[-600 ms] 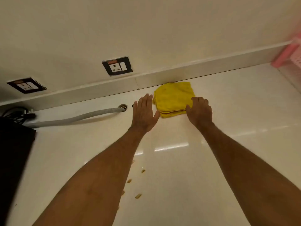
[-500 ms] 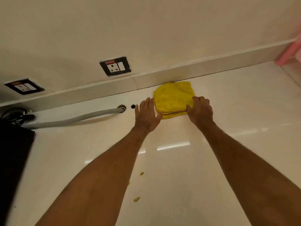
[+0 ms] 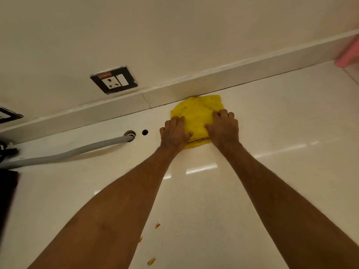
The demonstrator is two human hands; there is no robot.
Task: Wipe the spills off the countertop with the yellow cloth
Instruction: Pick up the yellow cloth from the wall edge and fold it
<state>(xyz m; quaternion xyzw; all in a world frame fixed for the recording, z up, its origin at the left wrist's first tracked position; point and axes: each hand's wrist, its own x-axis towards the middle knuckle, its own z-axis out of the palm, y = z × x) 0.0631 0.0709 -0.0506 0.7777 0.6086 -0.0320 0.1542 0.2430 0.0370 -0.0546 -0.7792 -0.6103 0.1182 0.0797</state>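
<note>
Both hands pressing down on the folded cloth at the far edge of the counter

The cloth (image 3: 196, 113) is lying folded in layers, far edge touching the backsplash (image 3: 252, 74); it is looking soft, light and limp, likely to slide easily on the glossy counter (image 3: 281, 181), so flat palm pressure or a pinch at the near layered edge seems the best hold. The left hand (image 3: 173, 133) is lying on its left side, the right hand (image 3: 223, 128) on its right side, fingers spread flat, not clenched. Compared with 0.5 s ago, the left hand is now resting on the cloth instead of beside it, and the right is reaching further over. The crumbs (image 3: 151, 261) are sitting near, well apart from the cloth, unwiped
</note>
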